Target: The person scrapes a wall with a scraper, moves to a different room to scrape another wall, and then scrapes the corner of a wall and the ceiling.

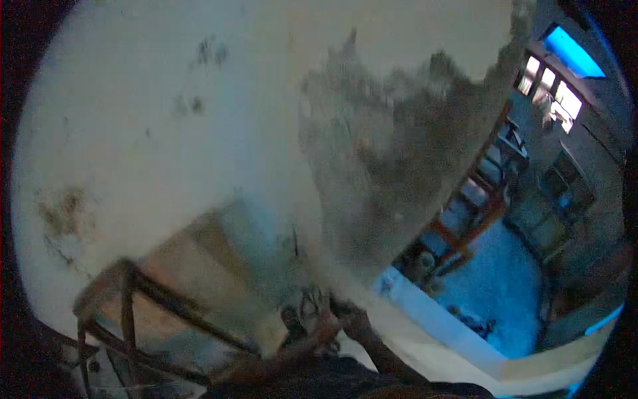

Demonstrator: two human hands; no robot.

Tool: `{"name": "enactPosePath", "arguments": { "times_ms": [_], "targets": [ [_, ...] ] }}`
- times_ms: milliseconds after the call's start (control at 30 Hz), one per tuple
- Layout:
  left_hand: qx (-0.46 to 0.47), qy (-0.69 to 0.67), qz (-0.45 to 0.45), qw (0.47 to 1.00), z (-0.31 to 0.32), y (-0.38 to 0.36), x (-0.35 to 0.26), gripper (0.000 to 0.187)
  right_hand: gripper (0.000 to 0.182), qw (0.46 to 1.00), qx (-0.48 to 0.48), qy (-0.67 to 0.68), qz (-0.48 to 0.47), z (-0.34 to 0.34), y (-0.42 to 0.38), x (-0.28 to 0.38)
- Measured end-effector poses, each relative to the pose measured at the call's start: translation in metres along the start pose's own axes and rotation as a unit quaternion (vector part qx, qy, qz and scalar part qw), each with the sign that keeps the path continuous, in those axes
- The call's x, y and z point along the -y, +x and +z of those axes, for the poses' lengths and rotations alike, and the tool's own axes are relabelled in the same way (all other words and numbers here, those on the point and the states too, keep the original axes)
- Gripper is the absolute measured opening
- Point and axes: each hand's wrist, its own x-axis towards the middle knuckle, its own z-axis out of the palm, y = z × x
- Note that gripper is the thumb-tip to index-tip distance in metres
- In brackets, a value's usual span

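Plastered wall [166, 133] fills the view above a blurred hand [332, 322].

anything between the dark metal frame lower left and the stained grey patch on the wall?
Head view: only pale plastered wall between the metal frame and the grey patch; no object shows there, though it is blurred.

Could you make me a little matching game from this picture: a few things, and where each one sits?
Things:
1. wall
2. windows
3. metal frame
4. hand

Places:
a. lower left
b. upper right, lit
c. bottom centre
d. fills the upper left, pale and stained

Pairs: 1-d, 2-b, 3-a, 4-c
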Motion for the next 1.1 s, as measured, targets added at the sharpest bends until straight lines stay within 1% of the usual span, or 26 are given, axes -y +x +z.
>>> {"name": "enactPosePath", "arguments": {
  "times_ms": [33,67,100,133,167,200,233,267,300,333,367,433,467,500,533,600,633,667,700,733,767,800,900,1000,1033,1100],
  "targets": [
    [0.034,-0.014,-0.026,0.999,-0.007,0.013,-0.012,0.100,0.038,0.998,-0.007,-0.003,0.067,-0.015,0.003,0.018],
    [0.064,-0.026,-0.051,0.996,-0.001,0.018,-0.011,0.099,0.031,0.986,-0.113,0.118,0.012,0.011,-0.006,-0.018],
    [0.059,-0.055,0.020,0.997,0.006,0.027,-0.002,0.095,0.027,0.977,-0.197,0.078,-0.030,0.012,-0.003,-0.025],
    [0.039,-0.035,0.081,0.995,0.012,0.037,0.008,0.090,0.025,0.973,-0.183,0.139,-0.014,-0.010,0.004,-0.007],
    [0.015,-0.013,0.140,0.990,0.018,0.047,0.018,0.085,0.025,0.986,-0.163,0.011,0.024,-0.002,0.009,-0.027],
    [0.045,-0.032,0.110,0.992,0.007,0.052,0.004,0.085,0.025,0.972,-0.217,0.069,-0.054,-0.015,0.026,-0.020],
    [0.073,-0.049,0.079,0.993,-0.003,0.057,-0.012,0.085,0.026,0.969,-0.215,0.113,-0.051,-0.018,0.037,-0.024],
    [0.099,-0.065,0.046,0.992,-0.014,0.063,-0.028,0.085,0.025,0.969,-0.216,0.105,-0.052,-0.023,0.046,-0.026],
    [0.105,-0.067,0.031,0.992,-0.009,0.065,-0.013,0.085,0.026,0.970,-0.218,0.097,-0.052,-0.029,0.055,-0.027],
    [0.099,-0.084,0.068,0.989,-0.004,0.069,-0.006,0.086,0.026,0.962,-0.227,0.144,-0.041,-0.038,0.072,-0.019],
    [0.090,-0.101,0.118,0.984,-0.007,0.085,-0.001,0.086,0.026,0.962,-0.230,0.140,-0.040,-0.039,0.090,-0.018],
    [0.103,-0.107,0.108,0.983,-0.017,0.105,0.003,0.084,0.026,0.982,-0.183,-0.026,0.024,-0.046,0.126,-0.018],
    [0.104,-0.111,0.103,0.983,-0.027,0.123,0.003,0.083,0.030,0.976,-0.187,0.104,0.040,-0.050,0.146,-0.009],
    [0.104,-0.114,0.098,0.983,-0.037,0.140,0.002,0.081,0.030,0.978,-0.184,0.100,0.026,-0.047,0.170,-0.011],
    [0.108,-0.113,0.098,0.983,-0.042,0.158,0.001,0.078,0.032,0.972,-0.218,0.088,-0.031,-0.040,0.190,-0.028],
    [0.103,-0.124,0.098,0.982,-0.073,0.209,0.007,0.075,0.036,0.964,-0.241,0.067,-0.091,-0.027,0.253,-0.045],
    [0.100,-0.121,0.138,0.978,-0.082,0.234,0.015,0.073,0.037,0.953,-0.283,-0.055,-0.096,-0.025,0.284,-0.057],
    [0.099,-0.117,0.176,0.972,-0.092,0.258,0.021,0.072,0.037,0.942,-0.299,-0.117,-0.101,-0.026,0.314,-0.050],
    [0.091,-0.122,0.174,0.973,-0.107,0.279,0.016,0.072,0.038,0.926,-0.316,-0.179,-0.103,-0.030,0.343,-0.033],
    [0.124,-0.157,0.114,0.973,-0.119,0.298,0.010,0.071,0.038,0.939,-0.339,-0.033,-0.042,-0.032,0.371,-0.018],
    [0.158,-0.195,0.052,0.966,-0.126,0.316,0.011,0.070,0.037,0.928,-0.355,0.110,0.027,-0.034,0.390,-0.005],
    [0.156,-0.200,0.051,0.966,-0.109,0.306,-0.007,0.070,0.037,0.930,-0.352,0.106,0.026,-0.053,0.363,-0.004],
    [0.142,-0.254,0.112,0.950,-0.096,0.328,0.002,0.069,0.040,0.928,-0.371,0.039,-0.012,-0.068,0.369,-0.014],
    [0.192,-0.276,0.120,0.934,-0.104,0.334,0.007,0.070,0.039,0.919,-0.393,0.005,-0.031,-0.060,0.380,-0.017],
    [0.169,-0.191,0.153,0.955,-0.137,0.339,-0.011,0.071,0.039,0.915,-0.403,-0.008,-0.033,-0.054,0.385,-0.013],
    [0.149,-0.108,0.181,0.966,-0.155,0.337,-0.008,0.072,0.039,0.906,-0.420,-0.028,-0.038,-0.040,0.388,-0.013]
  ]
}}
